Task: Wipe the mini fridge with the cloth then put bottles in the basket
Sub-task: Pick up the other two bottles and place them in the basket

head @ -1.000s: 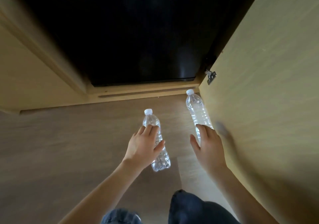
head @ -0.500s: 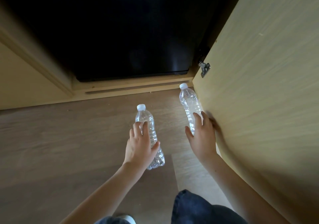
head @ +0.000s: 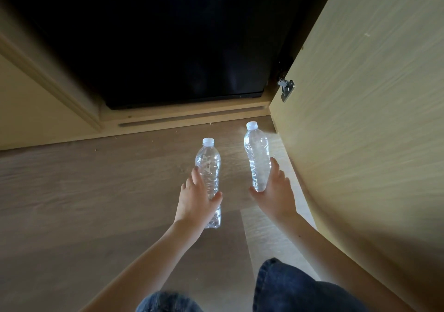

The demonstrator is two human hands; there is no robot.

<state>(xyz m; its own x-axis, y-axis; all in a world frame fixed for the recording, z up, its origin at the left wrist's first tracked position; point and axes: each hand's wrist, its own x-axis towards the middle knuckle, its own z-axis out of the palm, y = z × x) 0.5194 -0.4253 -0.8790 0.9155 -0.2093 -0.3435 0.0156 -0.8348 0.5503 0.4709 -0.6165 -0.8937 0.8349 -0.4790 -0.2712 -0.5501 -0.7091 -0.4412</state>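
Shows little of the mini fridge (head: pixel 168 47): a flat black front set in a pale wooden cabinet, cut off at the top and too dark for any detail. Cuts off the open cabinet door (head: pixel 360 107) on the right as well, smooth light woodgrain with a small metal hinge (head: pixel 286 90) at its inner edge.

Grips the left bottle (head: pixel 207 162) with the left hand (head: pixel 194 201), fingers and thumb curled round its middle, base poking out below the palm. Grips the right bottle (head: pixel 256 150) low on its body with the right hand (head: pixel 276 191), thumb by the base, fingers up its far side.

Both of clear ribbed plastic with white screw caps, near each other but apart, over the grey-brown wooden floor (head: pixel 72 203) just in front of the fridge. Hard to tell whether touching the floor or lifted.

Blurred dark denim knees (head: pixel 300 287) at the bottom edge, partly out of view.
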